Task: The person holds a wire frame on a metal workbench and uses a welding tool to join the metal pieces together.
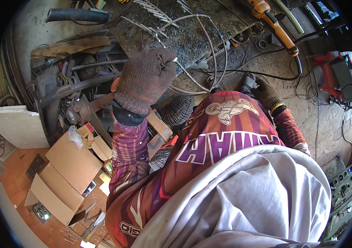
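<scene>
My left hand (146, 80), in a brown knitted glove, is raised in a closed fist. A small pale bit shows at its right edge; what the fist holds is hidden. Close by its right edge runs a bent thin metal rod frame (218, 41), lying over a gritty dark metal sheet (180, 39). I cannot tell whether the fist touches the frame. Lower and to the right, my right hand (267, 94), in a similar glove, has its fingers curled beside a dark thing with a pale part (250, 82). What it grips cannot be made out.
An orange angle grinder (273, 25) lies at the upper right, its cord crossing the floor. A red and grey machine (337, 76) stands at the right. Scrap metal (87, 84), an open cardboard box (66, 177) and a wire coil (177, 110) are on the left.
</scene>
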Action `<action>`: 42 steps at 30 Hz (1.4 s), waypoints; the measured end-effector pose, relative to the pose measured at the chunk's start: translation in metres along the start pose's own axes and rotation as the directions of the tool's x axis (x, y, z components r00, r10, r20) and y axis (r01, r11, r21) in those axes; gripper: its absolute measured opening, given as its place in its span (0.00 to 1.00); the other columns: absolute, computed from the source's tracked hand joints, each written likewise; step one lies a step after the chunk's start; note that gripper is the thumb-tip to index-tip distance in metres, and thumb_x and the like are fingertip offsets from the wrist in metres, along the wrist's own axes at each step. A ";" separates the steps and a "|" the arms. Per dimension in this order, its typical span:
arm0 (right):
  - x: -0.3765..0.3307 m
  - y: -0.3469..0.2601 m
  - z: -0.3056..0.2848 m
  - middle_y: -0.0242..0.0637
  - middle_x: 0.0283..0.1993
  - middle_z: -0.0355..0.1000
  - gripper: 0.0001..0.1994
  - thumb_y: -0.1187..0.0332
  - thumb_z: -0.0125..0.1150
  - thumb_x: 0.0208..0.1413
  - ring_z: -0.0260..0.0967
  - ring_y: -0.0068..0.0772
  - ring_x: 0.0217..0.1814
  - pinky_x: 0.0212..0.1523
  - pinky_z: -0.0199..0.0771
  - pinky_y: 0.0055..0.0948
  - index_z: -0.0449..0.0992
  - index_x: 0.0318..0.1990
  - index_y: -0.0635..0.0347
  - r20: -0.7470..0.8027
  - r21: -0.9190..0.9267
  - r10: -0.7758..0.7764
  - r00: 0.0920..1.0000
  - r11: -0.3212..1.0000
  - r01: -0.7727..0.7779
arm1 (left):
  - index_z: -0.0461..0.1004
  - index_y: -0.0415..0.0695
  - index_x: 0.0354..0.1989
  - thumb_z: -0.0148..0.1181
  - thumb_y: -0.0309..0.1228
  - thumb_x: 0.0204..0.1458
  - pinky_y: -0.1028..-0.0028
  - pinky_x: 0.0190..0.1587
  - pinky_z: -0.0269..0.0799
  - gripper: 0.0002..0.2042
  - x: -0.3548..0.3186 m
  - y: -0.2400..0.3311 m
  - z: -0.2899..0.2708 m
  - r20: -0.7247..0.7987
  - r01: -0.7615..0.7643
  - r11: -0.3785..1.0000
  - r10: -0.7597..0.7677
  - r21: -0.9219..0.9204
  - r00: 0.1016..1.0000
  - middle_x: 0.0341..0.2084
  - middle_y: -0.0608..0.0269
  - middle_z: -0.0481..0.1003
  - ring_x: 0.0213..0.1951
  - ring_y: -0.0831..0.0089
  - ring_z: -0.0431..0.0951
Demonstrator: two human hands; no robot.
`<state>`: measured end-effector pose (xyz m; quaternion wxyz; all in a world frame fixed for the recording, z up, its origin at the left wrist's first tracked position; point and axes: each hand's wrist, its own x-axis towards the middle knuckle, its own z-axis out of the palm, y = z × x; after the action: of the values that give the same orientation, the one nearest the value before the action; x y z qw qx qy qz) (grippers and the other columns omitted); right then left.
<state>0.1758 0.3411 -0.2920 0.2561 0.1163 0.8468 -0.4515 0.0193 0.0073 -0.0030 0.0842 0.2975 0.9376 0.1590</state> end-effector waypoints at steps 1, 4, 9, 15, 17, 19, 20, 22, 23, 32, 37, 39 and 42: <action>0.000 0.009 0.002 0.53 0.46 0.79 0.28 0.63 0.65 0.56 0.79 0.48 0.50 0.50 0.76 0.39 0.69 0.64 0.62 -0.002 0.000 0.035 0.999 0.999 -0.035 | 0.81 0.44 0.44 0.61 0.33 0.54 0.64 0.42 0.78 0.12 -0.001 -0.001 0.001 -0.007 -0.013 1.000 0.013 -0.004 1.000 0.38 0.51 0.81 0.40 0.56 0.83; 0.000 0.015 0.000 0.55 0.54 0.76 0.32 0.61 0.66 0.58 0.78 0.45 0.54 0.54 0.76 0.37 0.65 0.67 0.65 0.053 -0.042 0.108 0.993 0.994 -0.106 | 0.81 0.43 0.44 0.60 0.32 0.54 0.63 0.41 0.77 0.11 0.001 0.000 0.000 0.013 -0.031 0.999 0.031 0.033 0.999 0.36 0.51 0.81 0.39 0.54 0.82; 0.001 0.028 0.004 0.55 0.60 0.73 0.34 0.60 0.68 0.58 0.77 0.43 0.56 0.56 0.76 0.35 0.64 0.68 0.67 0.041 0.030 0.140 0.989 0.990 -0.141 | 0.80 0.41 0.41 0.59 0.30 0.52 0.63 0.40 0.77 0.10 -0.004 0.004 -0.011 0.141 0.038 0.985 -0.062 0.166 0.988 0.33 0.51 0.79 0.36 0.51 0.81; -0.002 0.027 0.004 0.55 0.63 0.71 0.36 0.59 0.69 0.57 0.77 0.41 0.55 0.55 0.76 0.34 0.63 0.68 0.68 0.084 0.083 0.172 0.982 0.980 -0.178 | 0.80 0.41 0.42 0.60 0.30 0.52 0.65 0.40 0.77 0.11 0.003 0.008 -0.011 0.078 0.034 0.996 -0.040 0.077 0.996 0.34 0.50 0.80 0.36 0.53 0.82; 0.004 0.024 0.000 0.55 0.64 0.70 0.36 0.59 0.68 0.58 0.77 0.41 0.55 0.56 0.76 0.34 0.62 0.69 0.68 0.090 0.048 0.157 0.984 0.986 -0.161 | 0.80 0.42 0.43 0.60 0.30 0.52 0.65 0.40 0.77 0.11 -0.001 0.003 -0.003 -0.040 -0.030 0.999 0.030 0.018 0.999 0.34 0.50 0.80 0.36 0.54 0.82; 0.004 0.025 0.001 0.55 0.61 0.72 0.35 0.59 0.67 0.58 0.77 0.42 0.55 0.56 0.75 0.35 0.63 0.69 0.67 0.059 0.037 0.113 0.992 0.993 -0.115 | 0.80 0.42 0.43 0.60 0.30 0.53 0.65 0.39 0.77 0.11 0.001 0.001 -0.003 -0.007 -0.042 0.998 0.042 0.037 0.999 0.34 0.50 0.80 0.36 0.54 0.82; 0.003 0.028 0.004 0.54 0.58 0.74 0.34 0.60 0.66 0.58 0.77 0.43 0.54 0.56 0.75 0.36 0.64 0.68 0.66 0.026 0.041 0.071 0.997 0.997 -0.072 | 0.80 0.42 0.43 0.60 0.31 0.53 0.65 0.39 0.77 0.11 0.001 0.000 -0.003 0.009 -0.049 0.998 0.049 0.047 0.999 0.34 0.50 0.80 0.36 0.54 0.82; 0.003 0.030 0.006 0.53 0.51 0.78 0.31 0.61 0.64 0.58 0.78 0.46 0.53 0.56 0.75 0.38 0.66 0.67 0.65 -0.047 0.045 -0.018 0.999 0.999 0.020 | 0.80 0.42 0.43 0.61 0.31 0.53 0.65 0.40 0.77 0.11 -0.002 -0.001 -0.005 0.055 -0.018 0.999 0.016 0.043 0.998 0.34 0.50 0.80 0.36 0.54 0.82; 0.004 0.031 0.006 0.53 0.51 0.78 0.31 0.61 0.64 0.58 0.78 0.46 0.53 0.55 0.75 0.38 0.66 0.66 0.65 -0.054 0.035 -0.016 0.998 0.999 0.018 | 0.80 0.42 0.44 0.61 0.30 0.53 0.65 0.40 0.77 0.11 -0.003 0.000 -0.007 0.079 -0.004 0.999 0.001 0.042 0.997 0.34 0.50 0.80 0.36 0.54 0.82; 0.002 0.034 0.009 0.53 0.49 0.79 0.31 0.62 0.62 0.58 0.79 0.45 0.49 0.52 0.76 0.37 0.65 0.68 0.64 0.024 0.043 0.089 0.996 0.995 -0.090 | 0.80 0.43 0.43 0.60 0.31 0.54 0.64 0.39 0.76 0.11 -0.003 -0.002 -0.001 -0.059 -0.053 0.999 0.052 -0.012 0.997 0.33 0.48 0.79 0.37 0.52 0.82; 0.007 0.046 0.019 0.54 0.47 0.79 0.33 0.60 0.62 0.59 0.79 0.43 0.48 0.51 0.76 0.38 0.62 0.70 0.63 -0.093 0.041 -0.020 0.995 0.999 0.024 | 0.79 0.43 0.41 0.60 0.31 0.53 0.63 0.38 0.76 0.10 -0.002 0.002 -0.009 0.114 0.020 0.996 -0.029 0.084 0.993 0.32 0.49 0.79 0.35 0.50 0.80; 0.007 0.044 0.011 0.55 0.49 0.78 0.33 0.59 0.63 0.59 0.78 0.44 0.51 0.53 0.75 0.38 0.62 0.70 0.64 -0.028 0.021 0.032 0.999 0.999 -0.032 | 0.79 0.43 0.40 0.59 0.32 0.52 0.62 0.36 0.75 0.10 -0.001 0.004 -0.011 0.122 0.051 0.995 -0.062 0.086 0.991 0.31 0.49 0.78 0.33 0.51 0.80; 0.007 0.042 0.011 0.57 0.54 0.77 0.34 0.58 0.63 0.60 0.77 0.46 0.55 0.56 0.74 0.37 0.62 0.70 0.64 0.026 -0.006 0.078 0.997 0.997 -0.078 | 0.78 0.43 0.39 0.60 0.31 0.52 0.62 0.34 0.73 0.09 -0.001 0.006 -0.008 -0.023 -0.010 1.000 0.010 0.008 1.000 0.29 0.49 0.76 0.32 0.51 0.79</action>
<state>0.1916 0.3555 -0.3308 0.2852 0.1427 0.8392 -0.4405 0.0215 0.0088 0.0062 0.0715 0.3005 0.9377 0.1589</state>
